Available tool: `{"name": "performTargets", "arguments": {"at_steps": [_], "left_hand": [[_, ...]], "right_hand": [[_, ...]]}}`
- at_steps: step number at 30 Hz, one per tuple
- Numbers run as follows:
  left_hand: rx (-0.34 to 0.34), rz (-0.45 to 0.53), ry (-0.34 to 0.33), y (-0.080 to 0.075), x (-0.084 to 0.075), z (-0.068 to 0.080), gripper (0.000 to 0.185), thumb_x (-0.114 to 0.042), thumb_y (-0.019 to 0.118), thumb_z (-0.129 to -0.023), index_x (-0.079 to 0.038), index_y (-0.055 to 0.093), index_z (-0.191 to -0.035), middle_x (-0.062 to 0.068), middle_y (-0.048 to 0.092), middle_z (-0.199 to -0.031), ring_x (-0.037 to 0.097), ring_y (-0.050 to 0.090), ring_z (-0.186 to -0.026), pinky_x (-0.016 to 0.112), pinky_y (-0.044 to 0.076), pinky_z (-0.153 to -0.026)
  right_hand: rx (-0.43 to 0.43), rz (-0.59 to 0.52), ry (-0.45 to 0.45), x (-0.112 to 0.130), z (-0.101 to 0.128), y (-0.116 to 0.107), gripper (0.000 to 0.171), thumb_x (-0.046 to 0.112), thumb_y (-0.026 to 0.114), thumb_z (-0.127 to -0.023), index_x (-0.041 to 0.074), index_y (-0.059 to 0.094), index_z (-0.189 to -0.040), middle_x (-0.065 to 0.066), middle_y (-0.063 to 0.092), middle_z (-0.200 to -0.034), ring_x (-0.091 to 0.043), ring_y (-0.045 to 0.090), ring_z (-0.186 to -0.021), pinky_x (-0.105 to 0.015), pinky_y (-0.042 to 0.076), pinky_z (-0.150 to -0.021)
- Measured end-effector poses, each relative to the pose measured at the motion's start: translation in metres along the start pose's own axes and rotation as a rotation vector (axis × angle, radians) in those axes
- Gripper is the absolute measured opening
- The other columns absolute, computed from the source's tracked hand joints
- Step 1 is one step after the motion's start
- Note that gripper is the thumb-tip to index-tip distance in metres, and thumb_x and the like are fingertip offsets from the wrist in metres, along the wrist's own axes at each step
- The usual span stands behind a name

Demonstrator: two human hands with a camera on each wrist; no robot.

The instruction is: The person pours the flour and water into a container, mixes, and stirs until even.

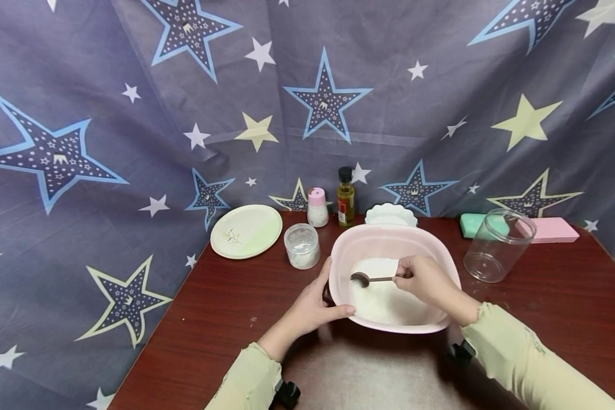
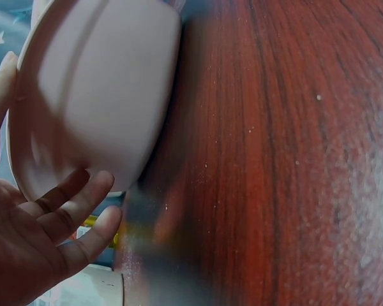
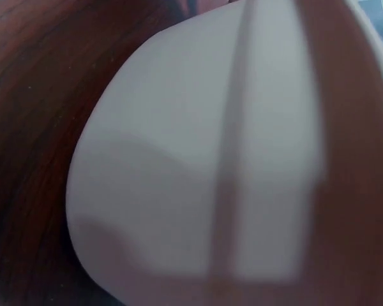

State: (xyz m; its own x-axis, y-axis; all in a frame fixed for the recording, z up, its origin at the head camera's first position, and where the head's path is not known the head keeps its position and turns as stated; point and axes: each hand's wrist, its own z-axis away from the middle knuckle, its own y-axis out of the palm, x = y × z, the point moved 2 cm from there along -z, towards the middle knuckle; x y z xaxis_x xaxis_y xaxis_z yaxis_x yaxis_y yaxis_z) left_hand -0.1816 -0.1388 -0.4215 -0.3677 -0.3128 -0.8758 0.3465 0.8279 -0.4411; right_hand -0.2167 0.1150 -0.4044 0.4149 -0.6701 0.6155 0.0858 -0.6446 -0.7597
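Note:
A pink basin (image 1: 394, 329) with white powder (image 1: 384, 302) in its bottom stands on the table. My left hand (image 1: 310, 302) grips the basin's left side, thumb at the front rim; in the left wrist view, its bent fingers (image 2: 76, 207) lie at the outer wall. My right hand (image 1: 422, 279) reaches in over the right rim and pinches the handle of a dark brown spoon (image 1: 361, 279). The spoon's bowl lies over the powder, toward the left wall. The basin's outer wall (image 3: 179, 127) fills most of the right wrist view, and the right hand's fingers are hidden there.
Behind the basin are a pink-capped shaker (image 1: 317, 208), an oil bottle (image 1: 345, 199) and a white scalloped dish (image 1: 391, 214). A plate (image 1: 246, 230) and small clear jar (image 1: 302, 247) stand left. Right are a large clear jar (image 1: 497, 247), a green sponge (image 1: 471, 225) and pink sponge (image 1: 550, 230).

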Motion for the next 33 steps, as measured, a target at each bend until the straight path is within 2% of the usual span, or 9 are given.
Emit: {"name": "performTargets", "arguments": {"at_steps": [6,13,17,21,26,33], "left_hand": [[-0.017,-0.019,0.003,0.006,0.033,-0.005,0.11,-0.023,0.084,-0.078,-0.009,0.009,-0.157,0.015,0.033,-0.154,0.028,0.054,-0.119,0.027,0.045,-0.094],[-0.007,0.023,0.013,0.006,0.034,-0.006,0.11,-0.021,0.084,-0.079,-0.01,0.008,-0.158,0.018,0.036,-0.151,0.03,0.057,-0.113,0.034,0.05,-0.088],[-0.004,0.031,0.009,0.006,0.034,-0.006,0.109,-0.02,0.083,-0.079,-0.011,0.008,-0.158,0.018,0.038,-0.15,0.028,0.058,-0.111,0.043,0.051,-0.087],[-0.007,0.029,0.022,0.005,0.034,-0.006,0.109,-0.021,0.083,-0.079,-0.01,0.008,-0.158,0.019,0.039,-0.149,0.028,0.058,-0.11,0.046,0.051,-0.087],[-0.003,0.039,0.028,0.005,0.035,-0.006,0.109,-0.021,0.083,-0.079,-0.009,0.008,-0.157,0.021,0.04,-0.147,0.03,0.059,-0.109,0.044,0.052,-0.086],[-0.006,0.027,-0.002,0.006,0.035,-0.006,0.108,-0.02,0.083,-0.079,-0.011,0.009,-0.158,0.018,0.039,-0.149,0.025,0.059,-0.108,0.039,0.052,-0.085]], "right_hand": [[-0.048,0.034,-0.001,-0.006,-0.003,-0.005,0.021,-0.001,0.069,-0.075,0.013,0.06,-0.062,0.008,0.052,-0.057,-0.007,0.043,-0.055,-0.023,0.035,-0.052],[-0.089,0.142,0.032,-0.013,0.0,-0.017,0.02,0.004,0.069,-0.074,0.017,0.059,-0.062,0.01,0.051,-0.058,-0.009,0.043,-0.057,-0.027,0.036,-0.056],[-0.101,0.169,0.051,-0.015,0.003,-0.024,0.019,0.005,0.069,-0.074,0.018,0.06,-0.063,0.009,0.052,-0.059,-0.011,0.045,-0.058,-0.029,0.036,-0.056],[-0.1,0.178,0.063,-0.017,0.007,-0.033,0.017,0.005,0.069,-0.074,0.017,0.062,-0.064,0.009,0.053,-0.059,-0.012,0.046,-0.059,-0.03,0.037,-0.057],[-0.062,0.182,0.085,-0.02,0.013,-0.044,0.016,0.005,0.069,-0.074,0.016,0.064,-0.065,0.009,0.055,-0.059,-0.012,0.048,-0.059,-0.03,0.039,-0.057],[0.026,0.2,0.101,-0.023,0.024,-0.059,0.017,0.006,0.07,-0.073,0.018,0.063,-0.063,0.01,0.053,-0.058,-0.011,0.046,-0.056,-0.028,0.037,-0.053]]}}
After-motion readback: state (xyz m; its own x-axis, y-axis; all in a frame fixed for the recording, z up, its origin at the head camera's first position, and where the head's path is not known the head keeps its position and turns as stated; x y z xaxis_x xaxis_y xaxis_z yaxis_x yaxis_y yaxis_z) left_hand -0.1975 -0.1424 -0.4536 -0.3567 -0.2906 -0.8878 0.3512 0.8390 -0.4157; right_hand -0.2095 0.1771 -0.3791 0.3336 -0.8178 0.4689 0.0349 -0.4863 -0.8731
